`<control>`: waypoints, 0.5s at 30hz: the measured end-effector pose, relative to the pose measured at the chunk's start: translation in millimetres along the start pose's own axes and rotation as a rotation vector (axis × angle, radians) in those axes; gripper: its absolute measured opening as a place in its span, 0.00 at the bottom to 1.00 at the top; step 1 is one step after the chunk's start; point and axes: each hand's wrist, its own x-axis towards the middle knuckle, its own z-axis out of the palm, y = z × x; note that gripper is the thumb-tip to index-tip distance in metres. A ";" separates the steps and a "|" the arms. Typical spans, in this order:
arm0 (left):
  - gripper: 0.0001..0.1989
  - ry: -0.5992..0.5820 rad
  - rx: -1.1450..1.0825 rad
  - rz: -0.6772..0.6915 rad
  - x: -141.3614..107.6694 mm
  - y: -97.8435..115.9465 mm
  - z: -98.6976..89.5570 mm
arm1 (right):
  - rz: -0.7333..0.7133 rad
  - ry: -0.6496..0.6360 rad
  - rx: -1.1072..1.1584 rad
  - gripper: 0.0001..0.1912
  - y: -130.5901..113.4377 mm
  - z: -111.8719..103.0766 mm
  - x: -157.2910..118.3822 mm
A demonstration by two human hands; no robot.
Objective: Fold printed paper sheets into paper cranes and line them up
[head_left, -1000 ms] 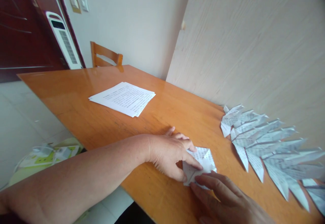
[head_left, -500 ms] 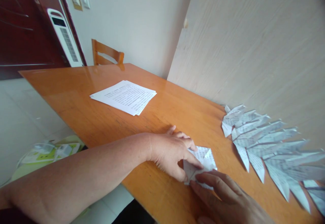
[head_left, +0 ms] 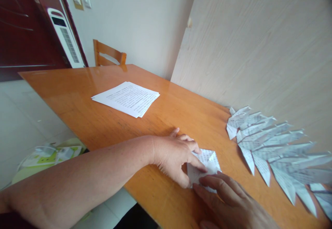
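A small folded sheet of printed paper lies flat on the table near its front edge, with a triangular flap creased at its far corner. My left hand rests over its left side, fingers apart, the index fingertip and thumb pressing it down. From the lower right, my right hand has its fingers bent at the paper's near edge, thumb and index finger close together on the corner. Part of the paper is hidden beneath both hands.
Several folded paper pieces stand in a row along the wooden panel at right. A stack of printed sheets lies farther back on the wooden table. A chair stands beyond; a pale green stool holds small items at left.
Almost nothing differs. Both hands stay on the folded paper, and its near edge under my right fingers has shifted very slightly.
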 end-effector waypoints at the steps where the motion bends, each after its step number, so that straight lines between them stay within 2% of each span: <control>1: 0.30 0.000 0.003 0.003 0.0 -0.1 -0.1 | 0.000 -0.002 -0.004 0.22 -0.1 -0.1 0.4; 11: 0.28 0.012 0.027 0.008 0.8 1.8 -0.2 | 0.001 -0.018 -0.055 0.22 -3.4 -2.5 3.5; 15: 0.26 0.018 0.022 0.005 1.6 2.6 0.1 | -0.007 0.017 -0.076 0.22 -5.7 -2.7 2.7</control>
